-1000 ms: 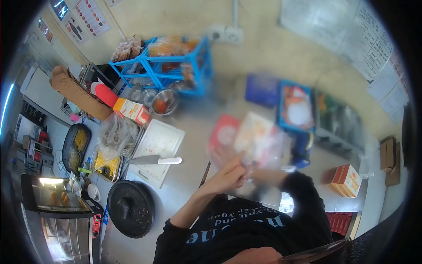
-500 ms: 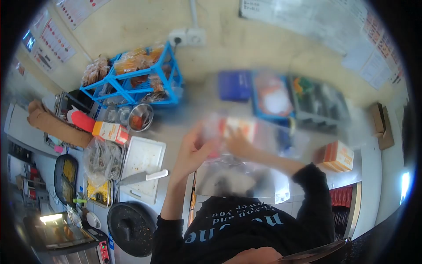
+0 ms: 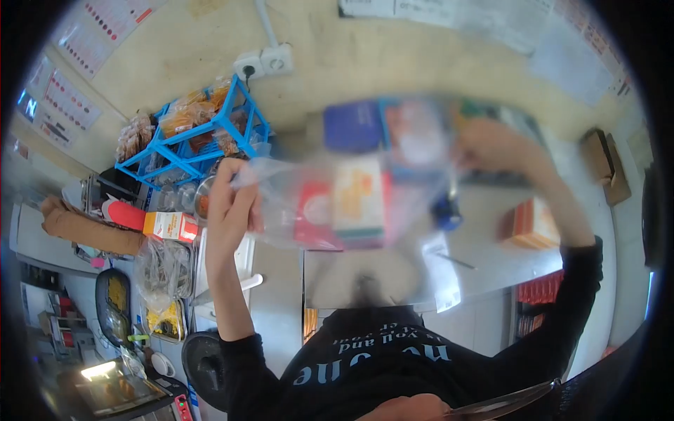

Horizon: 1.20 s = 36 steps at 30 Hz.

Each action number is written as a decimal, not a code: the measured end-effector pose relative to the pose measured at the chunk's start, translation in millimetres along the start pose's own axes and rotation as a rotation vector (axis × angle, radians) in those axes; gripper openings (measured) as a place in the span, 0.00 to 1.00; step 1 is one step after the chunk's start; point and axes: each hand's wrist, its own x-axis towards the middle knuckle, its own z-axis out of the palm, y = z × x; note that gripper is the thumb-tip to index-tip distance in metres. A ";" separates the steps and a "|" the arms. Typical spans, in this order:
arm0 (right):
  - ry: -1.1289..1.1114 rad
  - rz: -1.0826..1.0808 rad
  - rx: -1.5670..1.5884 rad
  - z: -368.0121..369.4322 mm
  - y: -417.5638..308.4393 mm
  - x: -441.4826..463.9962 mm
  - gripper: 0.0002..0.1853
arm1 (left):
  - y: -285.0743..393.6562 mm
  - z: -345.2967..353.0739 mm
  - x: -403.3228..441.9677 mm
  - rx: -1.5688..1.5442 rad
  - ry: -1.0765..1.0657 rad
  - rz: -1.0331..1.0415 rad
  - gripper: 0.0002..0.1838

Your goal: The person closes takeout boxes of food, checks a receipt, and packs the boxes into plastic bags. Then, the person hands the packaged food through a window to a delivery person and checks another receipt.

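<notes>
A clear plastic bag [image 3: 281, 210] is stretched wide between my two hands above the steel counter. Inside it sit a white, yellow and red carton [image 3: 358, 196] and a red package [image 3: 316, 214], side by side. My left hand [image 3: 233, 203] is closed on the bag's left end, fingers bent downward. At the other end, my right hand [image 3: 491, 147] is smeared by motion, with the bag's right side reaching up to it; it looks closed on the plastic. Below the bag a paper slip [image 3: 441, 274] and a pen [image 3: 456, 261] lie on the counter.
An orange-and-white carton [image 3: 531, 224] stands on the right. Behind are a purple box [image 3: 352, 126] and a blue-edged tray [image 3: 415, 140]. A blue rack [image 3: 196, 144] of packets, a cutting board [image 3: 244, 258] with a knife [image 3: 251, 282] and a black lid [image 3: 203, 365] are on the left.
My hands have moved apart, left hand to the left and right hand up to the right, spreading the bag between them. My right hand has left the carton. The view has shifted slightly.
</notes>
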 end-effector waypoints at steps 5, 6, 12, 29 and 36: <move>0.273 -0.128 0.046 30.0 30.2 -12.5 0.10 | 22.9 62.9 -16.1 0.035 0.076 0.103 0.10; 0.250 -0.059 0.030 26.9 32.8 -40.2 0.10 | 16.2 69.4 -11.3 0.085 0.150 0.121 0.09; 0.122 0.622 0.059 122.3 139.7 -204.8 0.58 | -25.1 52.8 -37.2 0.150 0.160 0.074 0.21; 0.806 0.091 0.769 55.3 70.9 -150.1 0.54 | 3.2 64.3 -71.7 0.110 0.280 0.099 0.29; 0.185 -0.671 0.591 5.0 -100.2 60.5 0.55 | -4.8 38.1 -79.5 0.335 0.097 0.212 0.42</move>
